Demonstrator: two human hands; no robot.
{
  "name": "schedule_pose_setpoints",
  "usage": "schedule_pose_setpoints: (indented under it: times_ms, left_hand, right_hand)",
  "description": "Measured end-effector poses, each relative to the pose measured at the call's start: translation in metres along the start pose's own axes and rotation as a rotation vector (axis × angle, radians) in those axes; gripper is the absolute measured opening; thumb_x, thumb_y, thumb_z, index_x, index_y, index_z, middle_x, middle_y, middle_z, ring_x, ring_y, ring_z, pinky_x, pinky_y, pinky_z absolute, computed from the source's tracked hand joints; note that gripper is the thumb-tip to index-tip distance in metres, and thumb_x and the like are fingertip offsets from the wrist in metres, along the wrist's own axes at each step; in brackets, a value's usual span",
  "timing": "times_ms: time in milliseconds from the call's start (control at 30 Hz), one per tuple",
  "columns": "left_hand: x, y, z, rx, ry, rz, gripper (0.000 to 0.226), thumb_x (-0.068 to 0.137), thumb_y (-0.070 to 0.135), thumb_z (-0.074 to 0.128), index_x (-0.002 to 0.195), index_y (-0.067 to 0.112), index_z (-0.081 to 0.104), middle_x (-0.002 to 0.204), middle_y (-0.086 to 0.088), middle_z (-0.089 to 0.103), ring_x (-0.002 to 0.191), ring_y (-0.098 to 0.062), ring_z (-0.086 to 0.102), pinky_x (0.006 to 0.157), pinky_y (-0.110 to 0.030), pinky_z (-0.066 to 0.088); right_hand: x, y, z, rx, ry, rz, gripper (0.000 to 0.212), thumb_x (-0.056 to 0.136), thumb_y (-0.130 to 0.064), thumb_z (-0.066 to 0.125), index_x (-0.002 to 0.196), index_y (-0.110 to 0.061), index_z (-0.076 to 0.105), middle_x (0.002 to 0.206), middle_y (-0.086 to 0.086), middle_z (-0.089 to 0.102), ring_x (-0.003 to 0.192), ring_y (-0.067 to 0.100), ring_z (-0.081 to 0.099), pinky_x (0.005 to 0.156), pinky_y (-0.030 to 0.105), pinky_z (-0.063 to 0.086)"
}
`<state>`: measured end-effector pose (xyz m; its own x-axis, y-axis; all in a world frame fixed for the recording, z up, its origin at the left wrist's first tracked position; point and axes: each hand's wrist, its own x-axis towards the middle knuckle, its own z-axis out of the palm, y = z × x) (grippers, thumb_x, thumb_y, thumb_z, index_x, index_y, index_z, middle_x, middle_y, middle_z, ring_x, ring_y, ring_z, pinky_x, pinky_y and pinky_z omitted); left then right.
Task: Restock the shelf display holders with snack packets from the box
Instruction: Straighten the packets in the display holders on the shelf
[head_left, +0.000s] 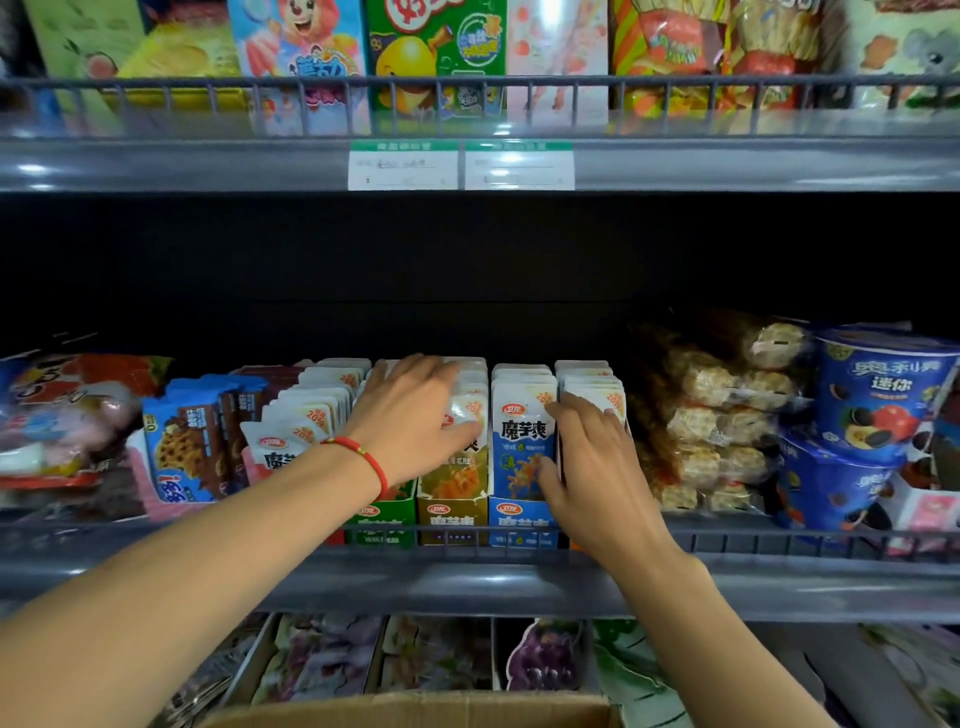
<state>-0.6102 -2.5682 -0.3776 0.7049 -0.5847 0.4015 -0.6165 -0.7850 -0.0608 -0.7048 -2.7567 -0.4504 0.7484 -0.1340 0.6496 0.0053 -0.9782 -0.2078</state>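
Several narrow display holders stand side by side on the middle shelf, each packed with upright white snack packets. The blue holder (521, 519) shows its front packet (522, 441) in full. My left hand (415, 415), a red cord at its wrist, lies flat over the packets in the green holder (382, 519) and the yellow holder (453, 514). My right hand (587, 462) rests against the front packets of the rightmost holder (592, 384), fingers lightly bent, thumb touching the blue packet. The cardboard box (415, 712) shows only its top edge at the bottom.
A wire rail (779, 540) runs along the shelf front. Loose white packets (301, 421) and blue cookie packs (182, 452) sit left of the holders; clear bags of rolls (717, 415) and blue cups (878, 400) sit to the right. More snacks fill the shelves above and below.
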Motion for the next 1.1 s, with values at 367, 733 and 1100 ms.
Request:
schedule_pose_setpoints:
  times_ms: [367,733,1100]
  left_hand:
    - [-0.001,0.005,0.011,0.011,-0.033,0.119,0.084,0.09,0.061,0.054,0.156,0.015,0.031,0.165,-0.007,0.025,0.154,-0.025,0.018,0.125,-0.053,0.016]
    - [0.027,0.031,0.039,0.0,-0.058,-0.038,0.072,0.093,0.047,0.061,0.152,0.013,0.038,0.168,-0.008,0.014,0.157,-0.028,-0.001,0.124,-0.06,0.008]
    - [0.022,0.033,0.045,-0.036,0.029,-0.033,0.072,0.096,0.045,0.058,0.156,0.015,0.032,0.168,-0.007,0.014,0.157,-0.027,-0.002,0.125,-0.058,0.005]
  right_hand:
    - [0.04,-0.029,-0.01,-0.192,-0.04,0.102,0.059,0.099,-0.031,0.054,0.153,-0.013,0.037,0.154,0.008,0.043,0.148,0.027,0.03,0.124,0.045,0.02]
    - [0.045,-0.011,0.009,-0.072,-0.13,0.141,0.066,0.101,-0.025,0.05,0.158,-0.003,0.023,0.164,0.015,0.028,0.157,0.031,0.01,0.129,0.044,0.004]
    - [0.046,-0.005,0.008,0.025,-0.112,0.077,0.065,0.1,-0.016,0.052,0.158,-0.005,0.024,0.166,0.014,0.025,0.158,0.028,0.006,0.128,0.04,0.003]
